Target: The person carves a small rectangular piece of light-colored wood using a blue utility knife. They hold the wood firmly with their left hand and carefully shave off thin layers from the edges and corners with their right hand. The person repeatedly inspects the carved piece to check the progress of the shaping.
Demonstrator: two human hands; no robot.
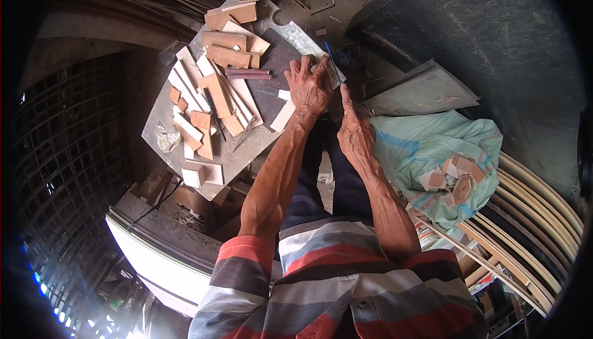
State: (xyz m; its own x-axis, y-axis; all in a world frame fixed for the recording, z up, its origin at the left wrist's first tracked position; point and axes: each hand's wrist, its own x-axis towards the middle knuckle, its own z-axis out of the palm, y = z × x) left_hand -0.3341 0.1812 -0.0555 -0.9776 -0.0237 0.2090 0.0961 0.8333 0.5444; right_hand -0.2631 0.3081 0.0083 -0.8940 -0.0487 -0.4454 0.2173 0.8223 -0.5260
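My left hand [311, 87] presses down at the right edge of the worktable [157, 119], its fingers bent and closed. What lies beneath those fingertips is hidden. Just off that edge, my right hand [356, 134] is closed, with the index finger stretched forward. From its fingertip a thin blue blade [329, 53], like a hacksaw blade, runs away along the table edge. The rest of the tool is hidden in the hand. Close to my left wrist lies a pale wood block [283, 116]. Two dark reddish sticks [249, 74] rest left of my left hand.
Brown and pale wood offcuts [226, 55] cover much of the tabletop. At right, a pale green sack [441, 132] holds small wood pieces [458, 181]. Long strips [525, 215] lie beyond it. A large dark panel [475, 48] stands at the far right; a white panel [157, 265] is at lower left.
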